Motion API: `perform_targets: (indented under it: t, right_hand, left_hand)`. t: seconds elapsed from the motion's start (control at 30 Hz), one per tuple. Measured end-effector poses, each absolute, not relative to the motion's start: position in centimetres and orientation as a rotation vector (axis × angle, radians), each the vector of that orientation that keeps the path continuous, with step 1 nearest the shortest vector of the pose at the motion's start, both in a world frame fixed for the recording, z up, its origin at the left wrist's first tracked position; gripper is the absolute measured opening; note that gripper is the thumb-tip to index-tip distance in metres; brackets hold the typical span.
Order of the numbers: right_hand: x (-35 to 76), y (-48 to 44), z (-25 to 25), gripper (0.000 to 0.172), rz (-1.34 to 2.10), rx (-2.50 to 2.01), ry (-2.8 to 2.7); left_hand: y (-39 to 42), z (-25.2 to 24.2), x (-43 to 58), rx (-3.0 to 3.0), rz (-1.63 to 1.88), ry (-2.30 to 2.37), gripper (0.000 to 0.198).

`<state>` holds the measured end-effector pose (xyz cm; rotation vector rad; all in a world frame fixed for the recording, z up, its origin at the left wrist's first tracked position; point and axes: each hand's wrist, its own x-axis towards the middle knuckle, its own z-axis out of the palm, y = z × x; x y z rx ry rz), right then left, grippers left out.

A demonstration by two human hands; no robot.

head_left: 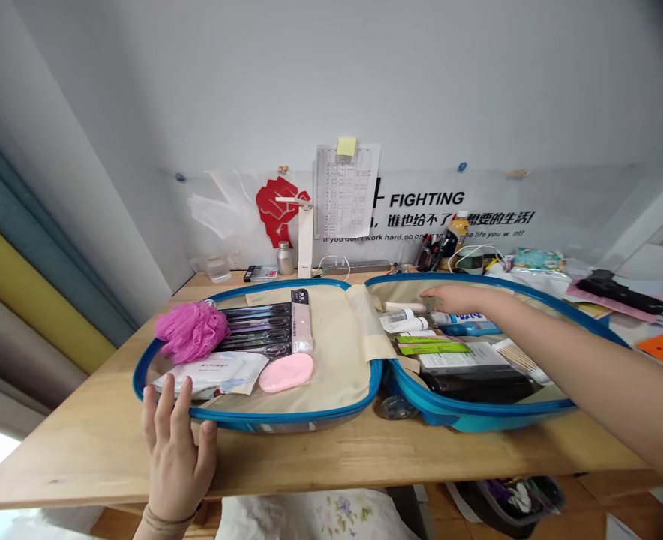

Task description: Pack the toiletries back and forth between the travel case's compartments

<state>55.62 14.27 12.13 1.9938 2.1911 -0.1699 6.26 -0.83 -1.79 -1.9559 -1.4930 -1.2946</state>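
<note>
An unzipped blue suitcase [331, 416] lies spread flat in two halves on the wooden table. My left hand [175, 442] has its fingers spread at the near rim of the left half, holding nothing. Close to it are a white wipes packet [219, 373], a pink bath puff [192, 331], packaged toothbrushes [258, 330] and a pink oval soap box [286, 372]. My right hand [452, 298] reaches over the far side of the right half, fingers stretched leftward near a pale tube [404, 307], with contact unclear. Below it lie small white bottles [410, 324], toothpaste [466, 319] and cotton swabs [520, 358].
Behind the suitcase stand a white desk lamp [305, 244], a metallic bottle [285, 259] and a yellow-capped dark bottle [455, 236]. A clear round object [397, 407] lies between the halves. A black bin [511, 502] is below the table edge.
</note>
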Motion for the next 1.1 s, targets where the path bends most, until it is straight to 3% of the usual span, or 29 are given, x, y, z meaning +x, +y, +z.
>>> perform_targets:
  t: [0.2,0.4,0.53,0.73,0.97,1.1]
  right_hand:
    - [55.0,14.8,11.1,0.051,-0.173,1.979,2.272]
    - [54.6,15.1,9.8,0.030,-0.200,1.941,2.286]
    - [54.5,15.0,9.6,0.025,-0.189,1.965,2.323]
    - [54.6,14.4,11.9,0.024,-0.135,2.085,2.345]
    - [50.5,13.8,15.7,0.043,-0.053,2.294,2.443]
    - [41.8,12.8,15.7,0.038,-0.144,1.870,2.687]
  left_hand:
    - [-0.9,-2.0,6.2,-1.955,-1.293,-1.512,0.067]
    - [-0.9,-1.9,6.3,-1.950,-1.297,-1.522,0.066]
    - [-0.8,-1.8,6.2,-1.956,-1.294,-1.498,0.066]
    - [-0.9,-1.8,6.3,-1.959,-1.284,-1.495,0.066]
    - [-0.9,-1.7,6.3,-1.953,-1.282,-1.495,0.066]
    - [-0.9,-1.7,6.4,-1.949,-1.290,-1.498,0.067]
